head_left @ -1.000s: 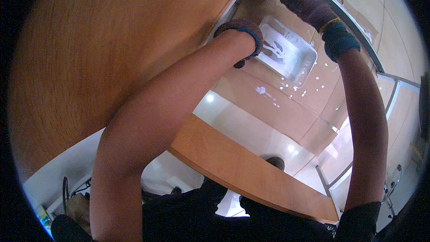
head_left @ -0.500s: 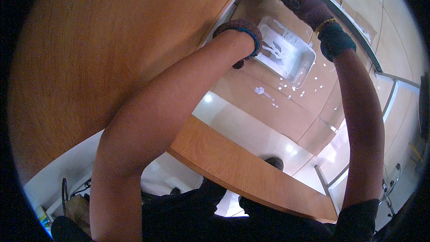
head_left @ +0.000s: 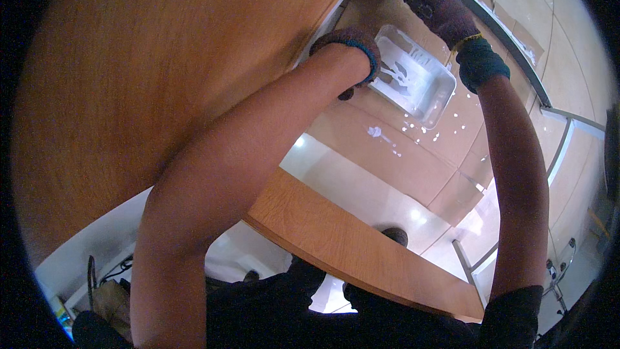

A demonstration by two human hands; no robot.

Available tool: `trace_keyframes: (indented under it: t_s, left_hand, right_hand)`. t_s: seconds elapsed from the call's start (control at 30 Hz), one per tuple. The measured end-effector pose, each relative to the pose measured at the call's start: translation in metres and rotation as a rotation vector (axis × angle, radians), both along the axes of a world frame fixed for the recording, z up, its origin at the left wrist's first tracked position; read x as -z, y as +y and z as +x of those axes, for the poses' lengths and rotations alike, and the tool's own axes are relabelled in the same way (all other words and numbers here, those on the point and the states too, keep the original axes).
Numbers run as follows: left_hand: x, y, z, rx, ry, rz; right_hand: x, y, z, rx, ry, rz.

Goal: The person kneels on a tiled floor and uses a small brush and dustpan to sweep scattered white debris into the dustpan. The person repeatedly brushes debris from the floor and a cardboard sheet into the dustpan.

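My left hand [head_left: 345,42], in a dark knitted glove with a blue-green cuff, is bent down beside the edge of a large wooden panel [head_left: 161,45]. Most of its fingers are hidden behind the wrist; one dark fingertip shows below it. To its right, a shallow paint tray [head_left: 439,94], smeared with white paint, rests on brown cardboard [head_left: 387,155]. Beyond the tray reaches my right hand [head_left: 439,13], gloved alike, its fingers bunched together and pointing up-left next to a dark narrow edge. What these fingers hold, if anything, is too dark to make out.
White paint drops [head_left: 374,132] speckle the cardboard around the tray. A narrow wooden board [head_left: 361,245] crosses in front of my body. Pale metal frame bars [head_left: 562,145] stand at the right. Light floor tiles [head_left: 575,39] lie beyond the dark edge.
My right forearm and wrist have shifted slightly left. The left hand has moved a touch to the right, and the tray appears in the same place.
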State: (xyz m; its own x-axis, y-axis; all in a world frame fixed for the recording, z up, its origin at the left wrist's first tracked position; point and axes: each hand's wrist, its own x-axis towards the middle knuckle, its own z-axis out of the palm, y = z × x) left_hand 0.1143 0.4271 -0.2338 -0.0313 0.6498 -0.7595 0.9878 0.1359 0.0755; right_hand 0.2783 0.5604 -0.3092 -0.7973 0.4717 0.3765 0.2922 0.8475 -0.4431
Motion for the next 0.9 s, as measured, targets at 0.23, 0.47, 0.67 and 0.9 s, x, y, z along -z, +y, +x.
trace_keyframes:
  t_s: [0.23, 0.47, 0.67, 0.9]
  left_hand:
    - [0.004, 0.005, -0.005, 0.023, -0.051, -0.027]
    - [0.015, 0.000, -0.004, -0.145, -0.082, 0.034]
    - [0.015, 0.005, -0.001, 0.144, 0.069, 0.031]
    - [0.016, 0.003, -0.002, -0.028, -0.004, 0.027]
  right_hand:
    - [0.015, -0.013, 0.006, 0.046, -0.115, 0.011]
    - [-0.012, -0.015, -0.002, 0.057, -0.091, -0.125]
    - [0.000, -0.020, -0.005, 0.128, -0.128, 0.041]
    - [0.004, -0.016, -0.007, 0.140, -0.165, 0.016]
